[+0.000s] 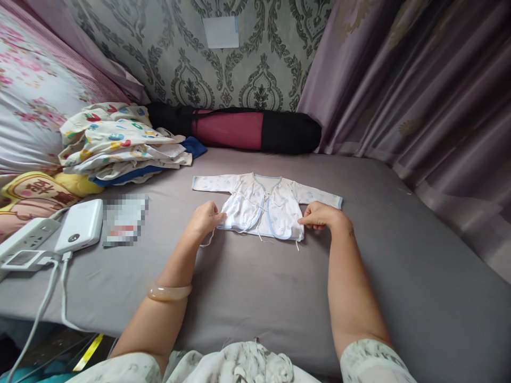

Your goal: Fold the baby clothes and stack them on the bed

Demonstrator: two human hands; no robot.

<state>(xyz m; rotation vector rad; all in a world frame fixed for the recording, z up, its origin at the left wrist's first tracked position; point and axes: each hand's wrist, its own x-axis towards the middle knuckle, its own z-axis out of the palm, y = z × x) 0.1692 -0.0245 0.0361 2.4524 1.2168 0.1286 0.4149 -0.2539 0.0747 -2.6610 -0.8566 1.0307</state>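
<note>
Grey sheet (259, 287) bears one small shirt (242, 207), left hand (206, 217) and right hand (322, 215) each pinching one side.

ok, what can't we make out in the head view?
All in the head view:
Pixelated item: what it is, lost to mosaic blocks.
White power strip: one end, cut off by the left edge.
Small shirt: underside, hidden by its own front.
Left hand: some fingers, hidden behind the hand itself.
White power bank: round mark, too small to read.
</note>
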